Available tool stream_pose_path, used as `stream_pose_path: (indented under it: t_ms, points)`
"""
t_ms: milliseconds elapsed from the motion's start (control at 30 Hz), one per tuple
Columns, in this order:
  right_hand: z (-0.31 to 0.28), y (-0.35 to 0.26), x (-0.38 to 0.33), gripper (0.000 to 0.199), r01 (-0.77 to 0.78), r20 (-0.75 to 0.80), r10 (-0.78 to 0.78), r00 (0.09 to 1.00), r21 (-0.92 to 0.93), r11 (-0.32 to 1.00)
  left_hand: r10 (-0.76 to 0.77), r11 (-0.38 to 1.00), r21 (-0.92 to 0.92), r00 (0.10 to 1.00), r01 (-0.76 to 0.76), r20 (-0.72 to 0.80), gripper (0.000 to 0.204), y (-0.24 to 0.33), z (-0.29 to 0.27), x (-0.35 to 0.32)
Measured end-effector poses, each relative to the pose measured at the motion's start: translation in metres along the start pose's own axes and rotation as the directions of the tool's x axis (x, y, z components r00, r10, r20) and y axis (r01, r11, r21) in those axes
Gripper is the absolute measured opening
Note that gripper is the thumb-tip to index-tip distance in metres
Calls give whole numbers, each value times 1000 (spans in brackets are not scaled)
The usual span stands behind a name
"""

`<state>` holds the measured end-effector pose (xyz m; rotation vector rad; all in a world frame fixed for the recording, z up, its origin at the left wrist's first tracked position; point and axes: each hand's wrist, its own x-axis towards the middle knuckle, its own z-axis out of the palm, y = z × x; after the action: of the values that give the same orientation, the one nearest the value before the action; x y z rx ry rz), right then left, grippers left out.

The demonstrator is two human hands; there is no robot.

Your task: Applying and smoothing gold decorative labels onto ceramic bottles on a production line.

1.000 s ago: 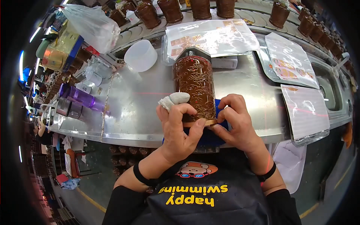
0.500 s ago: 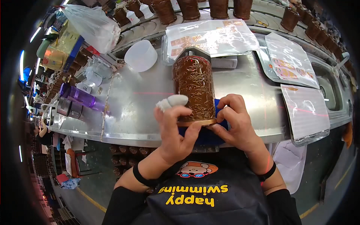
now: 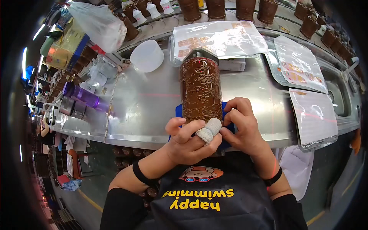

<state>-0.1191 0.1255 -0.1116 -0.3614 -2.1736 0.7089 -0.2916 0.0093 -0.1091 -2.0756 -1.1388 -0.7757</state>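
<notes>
A brown glazed bottle (image 3: 201,88) with a raised pattern lies on its side on the metal worktop, its near end toward me. Its far end rests at a dark angular support (image 3: 212,54). Under the near end shows a blue cloth or pad (image 3: 178,111). My left hand (image 3: 191,140) is closed against that near end, fingers bent. A white knitted finger cover (image 3: 209,131) on one of its fingers lies across the bottle's edge. My right hand (image 3: 243,124) has its bent fingers and thumb at the bottle's near right edge; their exact contact is partly hidden.
Sheets of printed labels (image 3: 218,38) lie behind the bottle, with more label sheets (image 3: 301,65) on a tray at right. A white plastic tub (image 3: 147,56) and a purple bottle (image 3: 86,96) stand at left. Brown bottles (image 3: 245,9) line the conveyor behind. A sink (image 3: 337,94) is far right.
My left hand has moved right, carrying its covered finger from the bottle's left side to across its near end. The right hand and the bottle have hardly moved.
</notes>
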Motion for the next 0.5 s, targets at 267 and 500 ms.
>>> stream_pose_path:
  t_ms: [267,500]
  points:
    - [3,1,-1,30,-36,-7,36,999,16,999,-142,990,-16,990,142,2,23,0,-13,-9]
    - [-5,-2,-10,31,-59,-10,60,998,21,998,-4,1000,-22,1000,5,22,17,2,3,6]
